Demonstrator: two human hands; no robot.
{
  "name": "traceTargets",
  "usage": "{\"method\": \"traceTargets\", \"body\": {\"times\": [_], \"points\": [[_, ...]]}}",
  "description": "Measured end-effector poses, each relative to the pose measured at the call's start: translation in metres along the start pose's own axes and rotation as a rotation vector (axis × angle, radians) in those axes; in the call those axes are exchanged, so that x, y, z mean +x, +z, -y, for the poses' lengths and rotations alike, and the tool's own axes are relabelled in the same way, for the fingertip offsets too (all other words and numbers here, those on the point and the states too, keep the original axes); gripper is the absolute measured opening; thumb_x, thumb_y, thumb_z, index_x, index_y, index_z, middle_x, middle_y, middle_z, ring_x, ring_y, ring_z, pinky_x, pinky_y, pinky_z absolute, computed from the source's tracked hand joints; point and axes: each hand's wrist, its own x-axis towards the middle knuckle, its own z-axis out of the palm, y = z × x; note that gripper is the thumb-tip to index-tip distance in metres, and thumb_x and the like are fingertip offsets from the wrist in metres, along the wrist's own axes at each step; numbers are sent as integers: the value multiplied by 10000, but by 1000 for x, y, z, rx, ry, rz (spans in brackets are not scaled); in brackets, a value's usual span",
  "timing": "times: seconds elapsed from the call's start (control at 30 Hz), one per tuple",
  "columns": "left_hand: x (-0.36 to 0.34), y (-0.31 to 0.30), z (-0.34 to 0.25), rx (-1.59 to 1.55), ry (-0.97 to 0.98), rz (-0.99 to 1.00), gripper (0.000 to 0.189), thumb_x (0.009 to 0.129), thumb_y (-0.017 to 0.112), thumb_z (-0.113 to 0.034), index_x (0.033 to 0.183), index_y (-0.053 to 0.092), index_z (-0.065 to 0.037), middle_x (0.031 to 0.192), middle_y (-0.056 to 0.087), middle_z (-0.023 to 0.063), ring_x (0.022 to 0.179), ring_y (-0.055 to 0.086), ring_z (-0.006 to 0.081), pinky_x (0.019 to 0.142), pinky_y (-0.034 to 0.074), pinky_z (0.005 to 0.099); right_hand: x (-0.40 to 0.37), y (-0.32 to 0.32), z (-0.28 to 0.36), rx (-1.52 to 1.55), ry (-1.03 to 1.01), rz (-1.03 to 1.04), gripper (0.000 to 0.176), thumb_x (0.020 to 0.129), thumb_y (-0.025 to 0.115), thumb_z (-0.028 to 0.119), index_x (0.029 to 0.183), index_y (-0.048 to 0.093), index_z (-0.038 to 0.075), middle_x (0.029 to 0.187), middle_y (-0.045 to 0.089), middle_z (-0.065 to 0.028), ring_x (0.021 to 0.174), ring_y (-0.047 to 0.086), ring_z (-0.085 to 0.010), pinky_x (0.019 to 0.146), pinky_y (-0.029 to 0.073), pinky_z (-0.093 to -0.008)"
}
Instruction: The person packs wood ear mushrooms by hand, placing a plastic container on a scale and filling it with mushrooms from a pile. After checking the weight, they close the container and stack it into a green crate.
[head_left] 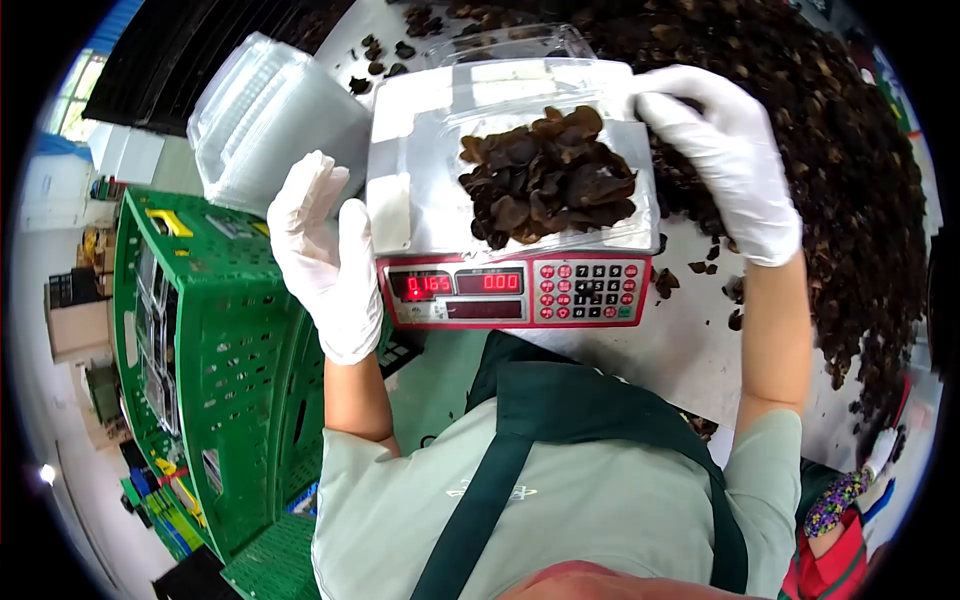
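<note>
Dark brown, leaf-like pieces (548, 180) lie heaped in a clear plastic tray on the silver pan of a red weighing scale (515, 292). The scale's lit display reads 0.165 and 0.00. My left hand (328, 260), in a white glove, is beside the scale's left edge, its fingers apart and holding nothing. At the pan's upper right corner is my gloved right hand (722, 150), its fingers bent with thumb and fingertips close together at the clear plastic edge. Whether they grip it I cannot tell.
A stack of clear plastic containers (280, 125) stands left of the scale. Green crates (225, 360) are below it at the left. A large pile of dark pieces (830, 160) covers the right side of the metal table (690, 350). Another person's gloved hand (882, 452) shows at the lower right.
</note>
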Motion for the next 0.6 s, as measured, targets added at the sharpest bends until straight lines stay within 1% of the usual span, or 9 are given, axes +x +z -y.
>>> {"method": "traceTargets", "body": {"times": [0.03, 0.1, 0.17, 0.27, 0.37, 0.4, 0.43, 0.5, 0.6], "points": [[2, 1, 0, 28, 9, 27, 499, 946, 611, 72, 1425, 497, -1, 1398, 586, 150, 1242, 601, 245, 1094, 456, 380, 4, 9, -1, -56, -89, 99, 198, 970, 708, 192, 1062, 748, 22, 888, 697, -15, 842, 635, -87, 741, 516, -260], [10, 7, -3, 22, 20, 76, 486, 951, 607, 66, 1421, 504, -6, 1401, 583, 141, 1251, 589, 234, 1102, 443, 378, 19, 31, -13, -378, -610, 137, 186, 942, 721, 226, 1073, 746, 96, 999, 705, -94, 917, 680, -232, 806, 538, -344], [16, 12, -4, 35, 17, 135, 484, 950, 609, 70, 1416, 512, -15, 1407, 578, 128, 1255, 577, 220, 1109, 430, 371, 15, 42, -23, -680, -666, 235, 285, 935, 723, 300, 1161, 719, 128, 1157, 689, -111, 1063, 648, -281, 913, 519, -381], [31, 19, -7, 81, 57, 213, 479, 947, 616, 73, 1407, 519, -20, 1411, 567, 111, 1257, 564, 207, 1112, 418, 362, 24, 42, -40, -490, -571, 380, 452, 903, 746, 405, 1254, 686, 126, 1237, 675, -104, 1208, 602, -288, 1053, 465, -399], [46, 21, -2, 111, 113, 269, 447, 961, 611, 53, 1394, 525, -10, 1401, 564, 104, 1265, 558, 198, 1116, 415, 357, 28, 22, 1, -29, 56, 347, 480, 910, 754, 375, 1261, 680, 57, 1190, 703, -88, 1172, 618, -182, 1055, 454, -322], [52, 22, -2, 114, 90, 277, 433, 950, 635, 30, 1372, 543, -3, 1356, 576, 114, 1239, 573, 203, 1097, 434, 362, 28, 19, -3, 1, -77, 204, 443, 1004, 637, 370, 1339, 653, 81, 1145, 712, -8, 988, 574, -73, 898, 465, -265], [59, 22, -2, 118, 65, 284, 422, 939, 659, 6, 1350, 562, 5, 1311, 588, 123, 1212, 589, 208, 1079, 452, 367, 34, 9, -8, -8, -167, 184, 424, 1021, 594, 352, 1336, 655, 74, 1129, 719, -16, 976, 573, -60, 941, 441, -260], [76, 22, 1, 216, 71, 364, 401, 939, 664, -34, 1331, 590, 7, 1263, 622, 130, 1193, 609, 222, 1068, 465, 364, 31, -8, -4, 86, -20, 107, 395, 978, 645, 258, 1278, 674, 3, 1204, 709, -67, 1078, 627, -131, 1026, 439, -284], [97, 27, 6, 345, 107, 519, 361, 979, 640, -164, 1311, 622, -24, 1198, 658, 145, 1144, 642, 260, 1030, 479, 360, 20, -39, -32, 283, -43, 79, 396, 944, 638, 165, 1294, 658, -18, 1261, 692, -102, 1119, 620, -147, 1035, 432, -281]]}}
